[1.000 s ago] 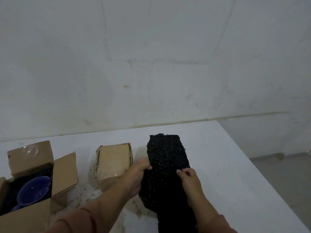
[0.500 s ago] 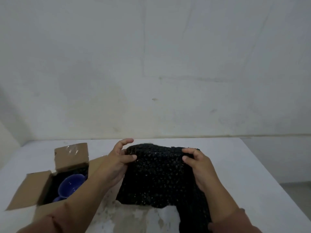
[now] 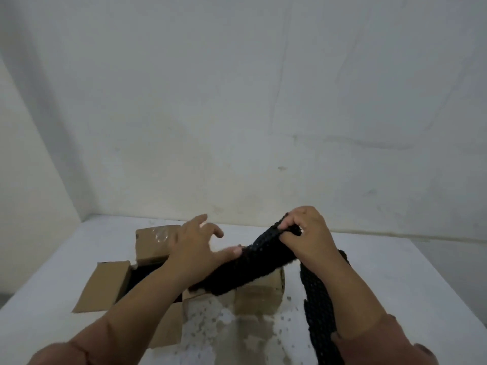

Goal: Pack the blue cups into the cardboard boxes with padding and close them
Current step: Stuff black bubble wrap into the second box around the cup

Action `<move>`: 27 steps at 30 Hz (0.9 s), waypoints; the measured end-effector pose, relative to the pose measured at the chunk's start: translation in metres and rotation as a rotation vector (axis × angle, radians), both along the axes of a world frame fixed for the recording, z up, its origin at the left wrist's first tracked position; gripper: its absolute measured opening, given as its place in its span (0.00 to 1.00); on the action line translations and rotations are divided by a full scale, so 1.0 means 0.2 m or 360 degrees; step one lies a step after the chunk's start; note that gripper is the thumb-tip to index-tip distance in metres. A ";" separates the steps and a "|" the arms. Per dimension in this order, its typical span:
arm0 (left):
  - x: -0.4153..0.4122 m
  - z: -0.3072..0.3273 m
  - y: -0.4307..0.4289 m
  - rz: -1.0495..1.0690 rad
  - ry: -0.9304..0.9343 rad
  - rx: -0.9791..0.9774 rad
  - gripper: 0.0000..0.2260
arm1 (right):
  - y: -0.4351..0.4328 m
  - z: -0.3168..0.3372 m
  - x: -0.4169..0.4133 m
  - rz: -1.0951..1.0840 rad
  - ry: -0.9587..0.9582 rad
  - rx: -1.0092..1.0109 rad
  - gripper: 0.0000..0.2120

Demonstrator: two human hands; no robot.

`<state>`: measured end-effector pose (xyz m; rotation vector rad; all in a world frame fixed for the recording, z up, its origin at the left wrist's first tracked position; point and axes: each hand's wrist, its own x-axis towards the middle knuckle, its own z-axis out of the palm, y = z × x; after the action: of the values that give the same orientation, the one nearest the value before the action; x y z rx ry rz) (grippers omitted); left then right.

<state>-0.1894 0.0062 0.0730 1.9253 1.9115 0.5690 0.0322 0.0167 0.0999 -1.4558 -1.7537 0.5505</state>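
Cardboard flaps stand open on the left box (image 3: 113, 283) at eight o'clock of the view; the left forearm (image 3: 147, 293) hides its inside. At that box's two o'clock the left hand (image 3: 195, 248) hovers with fingers spread, its thumb touching the black padding (image 3: 266, 262), which drapes over a closed box (image 3: 259, 293). The right hand (image 3: 308, 235), at the padding's one o'clock, pinches its bunched end. The sheet looks light, limp and knobbly, so it is probably best held at two corners to keep it flat.

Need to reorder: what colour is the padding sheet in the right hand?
The padding sheet is black, bumpy all over; head view.
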 end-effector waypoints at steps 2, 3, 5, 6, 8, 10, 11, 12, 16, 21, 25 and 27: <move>0.02 0.05 -0.03 -0.0200 0.0033 -0.0087 0.29 | 0.00 0.06 -0.11 0.0083 -0.0134 0.0016 0.16; 0.02 0.07 -0.05 -0.0280 -0.0010 -0.0111 0.32 | 0.00 0.08 -0.16 0.0098 -0.0193 0.0036 0.14; 0.00 0.07 -0.06 -0.0355 -0.0309 -0.0200 0.33 | 0.00 0.12 -0.24 0.0081 -0.0253 0.0092 0.10; -0.01 0.07 -0.07 -0.0368 -0.0460 -0.0248 0.33 | 0.00 0.14 -0.28 0.0067 -0.0275 0.0110 0.10; -0.04 0.05 -0.08 -0.0348 -0.0611 -0.0312 0.33 | 0.01 0.16 -0.36 0.0057 -0.0345 0.0127 0.10; -0.05 0.05 -0.09 -0.0305 -0.0667 -0.0373 0.30 | 0.02 0.17 -0.43 0.0078 -0.0428 0.0138 0.08; -0.06 0.06 -0.09 -0.0290 -0.0666 -0.0386 0.26 | 0.03 0.16 -0.47 0.0099 -0.0464 0.0145 0.07; -0.06 0.06 -0.09 -0.0268 -0.0643 -0.0375 0.20 | 0.03 0.16 -0.52 0.0121 -0.0488 0.0150 0.06; -0.15 0.09 -0.05 0.0042 -0.0984 -0.0376 0.06 | 0.07 0.11 -0.61 0.0011 -0.0321 0.0187 0.18; -0.39 0.07 0.00 0.0466 -0.1808 -0.0660 0.08 | 0.10 -0.02 -0.57 0.0070 0.0724 -0.0753 0.38; -0.52 0.03 0.02 0.0462 -0.1938 -0.0742 0.09 | 0.11 -0.17 -0.65 0.0272 0.1115 -0.1187 0.38; -0.58 0.01 0.03 0.0398 -0.1889 -0.0706 0.08 | 0.13 -0.20 -0.70 0.0213 0.1176 -0.1142 0.37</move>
<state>-0.3059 0.0112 0.0742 0.7228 1.2802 0.9585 -0.1069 0.0419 0.0608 -1.3070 -1.0875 1.6700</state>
